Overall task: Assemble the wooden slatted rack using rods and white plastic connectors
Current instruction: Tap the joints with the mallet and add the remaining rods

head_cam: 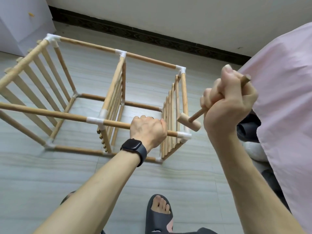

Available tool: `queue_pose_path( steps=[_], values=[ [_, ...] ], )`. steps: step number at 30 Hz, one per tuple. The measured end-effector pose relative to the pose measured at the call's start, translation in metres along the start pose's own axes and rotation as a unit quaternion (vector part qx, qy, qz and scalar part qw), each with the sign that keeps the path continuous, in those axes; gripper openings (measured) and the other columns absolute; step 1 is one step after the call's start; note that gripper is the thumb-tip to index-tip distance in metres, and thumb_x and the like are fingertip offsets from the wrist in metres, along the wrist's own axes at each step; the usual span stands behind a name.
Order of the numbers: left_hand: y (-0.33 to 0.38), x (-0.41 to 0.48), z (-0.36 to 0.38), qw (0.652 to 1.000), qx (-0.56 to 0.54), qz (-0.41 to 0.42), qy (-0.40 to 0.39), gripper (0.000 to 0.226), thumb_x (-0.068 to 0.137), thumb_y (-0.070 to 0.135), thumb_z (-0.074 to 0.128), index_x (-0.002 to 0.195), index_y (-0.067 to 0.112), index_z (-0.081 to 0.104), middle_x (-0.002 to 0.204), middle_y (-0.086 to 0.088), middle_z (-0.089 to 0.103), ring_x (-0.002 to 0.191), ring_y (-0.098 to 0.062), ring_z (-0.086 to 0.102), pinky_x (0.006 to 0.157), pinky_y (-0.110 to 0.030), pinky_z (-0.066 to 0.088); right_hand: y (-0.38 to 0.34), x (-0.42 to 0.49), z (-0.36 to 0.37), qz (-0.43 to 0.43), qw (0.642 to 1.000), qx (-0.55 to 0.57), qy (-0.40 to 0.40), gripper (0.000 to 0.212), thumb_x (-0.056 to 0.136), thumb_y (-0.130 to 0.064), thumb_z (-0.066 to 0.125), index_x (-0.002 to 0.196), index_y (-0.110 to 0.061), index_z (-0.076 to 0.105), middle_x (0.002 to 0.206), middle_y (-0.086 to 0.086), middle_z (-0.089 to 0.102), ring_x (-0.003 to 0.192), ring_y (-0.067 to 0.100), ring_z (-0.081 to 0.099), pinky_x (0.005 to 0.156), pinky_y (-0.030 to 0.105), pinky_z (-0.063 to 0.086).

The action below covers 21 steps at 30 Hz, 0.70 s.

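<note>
rack: the rack (115, 78) stands on the floor (50, 174) in front of me, with three slatted panels joined by rods and white connectors. it looks nearly whole.
left hand: my left hand (148, 129) is wrapped over the front top rod (116, 124), fingers curled round it, just beside the right-end corner connector (184, 136). there's a watch (133, 148) on that wrist.
right hand: my right hand (226, 105) is a tight fist round the handle of a small wooden mallet (189, 121). its head is raised just above that corner, not touching it.
step: i judge i'm steadying the frame to tap this joint home.
handling: i expect the frame to be light, with stiff rods but some give at the push-fit joints. it may skate on the smooth floor or lean sideways when struck. the thin slats look easy to crack.
where to hold: on a round rod close to the joint being struck, never on the slats. blows should land on the plastic corner, straight down the post.
nearby: a pink cloth (287, 107) hangs at my right, close to the end of the mallet handle.
</note>
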<state>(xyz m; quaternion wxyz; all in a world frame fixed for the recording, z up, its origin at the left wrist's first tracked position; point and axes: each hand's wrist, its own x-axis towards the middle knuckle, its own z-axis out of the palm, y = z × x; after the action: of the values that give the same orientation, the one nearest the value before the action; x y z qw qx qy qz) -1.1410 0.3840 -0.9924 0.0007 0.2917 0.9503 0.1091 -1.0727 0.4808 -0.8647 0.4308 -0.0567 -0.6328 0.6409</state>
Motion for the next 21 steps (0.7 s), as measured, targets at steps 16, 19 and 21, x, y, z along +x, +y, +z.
queue_pose_path(
  steps=[16,19,21],
  values=[
    [-0.02,-0.007,-0.013,0.996,0.052,0.035,-0.069,0.048,0.091,0.045,0.029,0.06,0.017,0.053,0.064,0.0,0.052,0.06,-0.018,0.043,0.053,-0.034,0.025,-0.002,-0.022,-0.049,0.041,0.989,-0.054,0.132,0.047,0.105,-0.04,0.043,0.061,-0.023,0.048,0.065,-0.007,0.047,0.067,0.015,0.048,0.073,0.033,0.045],
    [-0.046,-0.008,-0.03,0.978,0.018,0.014,-0.208,0.043,0.082,0.047,0.039,0.066,0.021,0.068,0.074,0.001,0.062,0.067,-0.019,0.056,0.058,-0.032,0.038,-0.006,-0.026,-0.083,0.075,0.966,-0.192,0.157,0.048,0.1,-0.068,0.032,0.08,-0.039,0.065,0.084,0.002,0.055,0.076,0.011,0.053,0.075,0.034,0.051],
    [-0.066,-0.012,-0.044,0.946,0.029,-0.022,-0.322,0.031,0.078,0.043,0.05,0.081,0.022,0.072,0.083,0.001,0.065,0.08,-0.019,0.062,0.068,-0.03,0.048,-0.01,-0.034,-0.102,0.134,0.97,-0.153,0.133,0.052,0.093,-0.079,0.037,0.088,-0.037,0.067,0.068,-0.002,0.047,0.055,0.008,0.042,0.048,0.025,0.038]
  ],
)
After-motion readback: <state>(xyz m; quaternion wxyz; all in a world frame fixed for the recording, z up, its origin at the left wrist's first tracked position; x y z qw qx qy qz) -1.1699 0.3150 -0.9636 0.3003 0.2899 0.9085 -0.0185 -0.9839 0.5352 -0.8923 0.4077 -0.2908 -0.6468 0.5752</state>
